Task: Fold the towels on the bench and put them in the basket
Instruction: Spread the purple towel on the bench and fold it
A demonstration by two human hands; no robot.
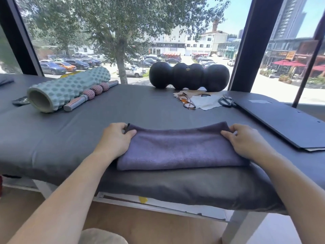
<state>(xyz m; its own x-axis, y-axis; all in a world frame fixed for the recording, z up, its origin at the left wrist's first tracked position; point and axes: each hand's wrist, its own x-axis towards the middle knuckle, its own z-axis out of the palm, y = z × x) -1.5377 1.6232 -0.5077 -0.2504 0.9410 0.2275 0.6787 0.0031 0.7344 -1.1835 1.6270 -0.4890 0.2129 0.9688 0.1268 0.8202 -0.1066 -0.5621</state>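
Two hands are folding the purple terry towel (pixel 179 147) on the grey padded bench (pixel 52 138): left hand (pixel 115 138) and right hand (pixel 246 140) are pinching its far corners. Next, I judge, another fold; no basket is showing.

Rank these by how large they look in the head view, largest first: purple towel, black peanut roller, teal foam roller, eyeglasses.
1. purple towel, though nearest the camera
2. black peanut roller and teal foam roller: too alike to rank
3. eyeglasses
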